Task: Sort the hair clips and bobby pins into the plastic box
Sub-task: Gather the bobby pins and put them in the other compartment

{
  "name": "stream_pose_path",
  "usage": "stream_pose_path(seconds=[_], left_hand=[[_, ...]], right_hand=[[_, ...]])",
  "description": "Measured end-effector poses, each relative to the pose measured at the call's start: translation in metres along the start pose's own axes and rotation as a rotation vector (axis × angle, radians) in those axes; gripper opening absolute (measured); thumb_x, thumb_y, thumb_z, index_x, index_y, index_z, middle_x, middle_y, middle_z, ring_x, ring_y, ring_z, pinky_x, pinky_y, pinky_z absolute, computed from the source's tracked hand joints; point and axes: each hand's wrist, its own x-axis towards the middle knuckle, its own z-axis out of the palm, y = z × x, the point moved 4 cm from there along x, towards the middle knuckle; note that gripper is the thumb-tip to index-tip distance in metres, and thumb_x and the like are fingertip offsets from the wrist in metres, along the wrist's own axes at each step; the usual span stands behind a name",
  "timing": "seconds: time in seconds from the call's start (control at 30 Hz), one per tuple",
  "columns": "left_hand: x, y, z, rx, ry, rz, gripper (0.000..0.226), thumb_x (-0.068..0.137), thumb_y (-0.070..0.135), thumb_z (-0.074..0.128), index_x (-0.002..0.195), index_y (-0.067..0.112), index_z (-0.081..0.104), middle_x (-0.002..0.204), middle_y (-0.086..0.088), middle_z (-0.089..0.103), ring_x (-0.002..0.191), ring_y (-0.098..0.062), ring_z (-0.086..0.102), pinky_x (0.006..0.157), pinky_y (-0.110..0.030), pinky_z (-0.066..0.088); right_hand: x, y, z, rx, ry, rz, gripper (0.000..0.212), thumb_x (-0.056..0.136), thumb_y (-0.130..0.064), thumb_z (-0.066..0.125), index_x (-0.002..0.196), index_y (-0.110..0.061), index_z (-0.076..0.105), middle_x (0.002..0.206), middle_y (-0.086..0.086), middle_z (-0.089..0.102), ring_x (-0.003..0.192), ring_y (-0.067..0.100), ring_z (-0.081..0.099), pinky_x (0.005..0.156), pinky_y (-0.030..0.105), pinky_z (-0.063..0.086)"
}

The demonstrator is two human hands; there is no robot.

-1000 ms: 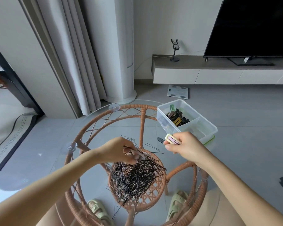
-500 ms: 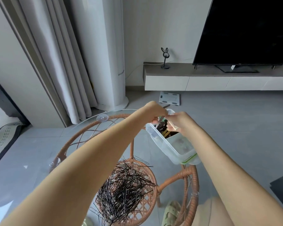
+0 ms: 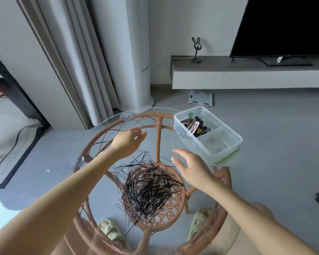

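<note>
A clear plastic box (image 3: pixel 226 142) with a divider stands at the far right edge of the round glass-topped rattan table (image 3: pixel 103 133). Its far compartment holds several hair clips (image 3: pixel 193 125), pink, black, green and yellow; the near compartment looks nearly bare. A big heap of black bobby pins (image 3: pixel 149 188) lies on the glass in the middle. My left hand (image 3: pixel 126 142) hovers above the far left side of the heap, fingers loosely spread, holding nothing. My right hand (image 3: pixel 191 168) is open just right of the heap, in front of the box.
The glass top reaches past the rattan ring, with suction cups (image 3: pixel 126 116) on it. My feet in green slippers (image 3: pixel 110 230) show through the glass. A bathroom scale (image 3: pixel 201 98) lies on the floor beyond; a TV bench (image 3: pixel 247 74) and curtains (image 3: pixel 77 61) stand behind.
Both hands were over the box's far compartment half a second ago, the right with a pale clip. They have pulled back toward the pin heap and are empty; my view has tilted down.
</note>
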Motion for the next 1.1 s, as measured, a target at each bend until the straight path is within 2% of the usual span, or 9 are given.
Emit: stream_pose_path(seconds=[0.07, 0.13, 0.2, 0.37, 0.53, 0.67, 0.8, 1.0, 1.1], left_hand=[[-0.019, -0.043, 0.018, 0.136, -0.077, -0.062, 0.048, 0.098, 0.046, 0.021, 0.135, 0.028, 0.047, 0.151, 0.002, 0.034, 0.143, -0.025, 0.026, 0.117, -0.047, 0.018], [-0.027, -0.058, 0.037, 0.153, -0.117, -0.079, 0.051, 0.098, 0.047, 0.012, 0.143, 0.033, 0.031, 0.157, 0.005, 0.017, 0.147, -0.024, 0.002, 0.12, -0.048, -0.004], [-0.039, -0.052, 0.046, 0.1, -0.086, -0.011, 0.053, 0.096, 0.048, 0.008, 0.142, 0.033, 0.031, 0.156, 0.007, 0.015, 0.147, -0.022, -0.004, 0.119, -0.044, -0.011], [-0.072, -0.026, 0.06, -0.176, -0.122, 0.108, 0.044, 0.101, 0.036, 0.021, 0.134, 0.025, 0.048, 0.149, 0.008, 0.036, 0.146, -0.014, 0.009, 0.119, -0.032, 0.0], [-0.096, -0.037, 0.04, -0.482, 0.029, -0.039, 0.04, 0.097, 0.04, 0.034, 0.13, 0.025, 0.052, 0.147, 0.004, 0.04, 0.144, -0.015, 0.02, 0.119, -0.034, 0.012], [-0.125, -0.043, 0.035, -0.154, 0.103, -0.098, 0.067, 0.083, 0.069, 0.018, 0.136, 0.034, 0.042, 0.153, 0.003, 0.029, 0.146, -0.018, 0.013, 0.12, -0.04, 0.006], [-0.142, -0.049, 0.053, -0.134, 0.127, -0.201, 0.066, 0.089, 0.064, 0.014, 0.143, 0.03, 0.031, 0.156, -0.006, 0.023, 0.147, -0.02, 0.006, 0.12, -0.037, -0.002], [-0.131, -0.022, 0.067, -0.138, 0.161, -0.197, 0.05, 0.099, 0.038, 0.021, 0.144, 0.019, 0.031, 0.156, -0.006, 0.023, 0.147, -0.023, 0.004, 0.121, -0.037, -0.001], [-0.138, -0.015, 0.057, -0.309, 0.106, -0.162, 0.049, 0.099, 0.04, 0.028, 0.144, 0.02, 0.031, 0.156, -0.003, 0.022, 0.147, -0.016, 0.008, 0.121, -0.036, 0.005]], right_hand=[[0.0, 0.018, 0.027, -0.106, 0.001, 0.061, 0.051, 0.096, -0.037, 0.038, 0.14, -0.011, 0.035, 0.15, 0.007, 0.034, 0.14, 0.017, 0.026, 0.115, 0.027, 0.017], [0.004, 0.026, 0.043, -0.2, 0.053, 0.089, 0.062, 0.094, -0.051, 0.025, 0.142, -0.012, 0.03, 0.153, 0.008, 0.026, 0.144, 0.021, 0.015, 0.118, 0.031, 0.007], [0.003, 0.017, 0.061, -0.208, 0.093, 0.059, 0.076, 0.087, -0.062, 0.01, 0.142, -0.015, 0.032, 0.152, 0.007, 0.029, 0.144, 0.024, 0.014, 0.119, 0.034, 0.004], [-0.021, -0.012, 0.087, -0.015, 0.02, -0.055, 0.088, 0.081, -0.071, -0.001, 0.139, -0.017, 0.037, 0.147, 0.004, 0.039, 0.141, 0.02, 0.026, 0.119, 0.035, 0.014], [-0.007, -0.028, 0.06, 0.025, 0.155, -0.018, 0.038, 0.098, -0.03, 0.034, 0.128, -0.015, 0.051, 0.119, 0.005, 0.065, 0.101, 0.014, 0.061, 0.093, 0.037, 0.05], [0.053, -0.032, 0.061, -0.082, 0.006, 0.0, 0.044, 0.098, -0.031, 0.032, 0.138, -0.013, 0.038, 0.143, 0.008, 0.044, 0.131, 0.024, 0.041, 0.105, 0.037, 0.035], [0.056, -0.027, 0.09, -0.144, -0.16, -0.028, 0.045, 0.099, -0.033, 0.028, 0.141, -0.019, 0.034, 0.152, 0.009, 0.027, 0.142, 0.024, 0.021, 0.114, 0.04, 0.023], [-0.011, -0.032, 0.079, 0.063, -0.23, -0.146, 0.041, 0.098, -0.03, 0.035, 0.137, -0.018, 0.041, 0.142, 0.0, 0.047, 0.133, 0.012, 0.04, 0.113, 0.036, 0.031], [-0.042, -0.034, 0.046, 0.094, -0.129, -0.109, 0.051, 0.092, -0.038, 0.049, 0.139, -0.024, 0.037, 0.143, -0.007, 0.044, 0.131, 0.004, 0.039, 0.112, 0.034, 0.032]])
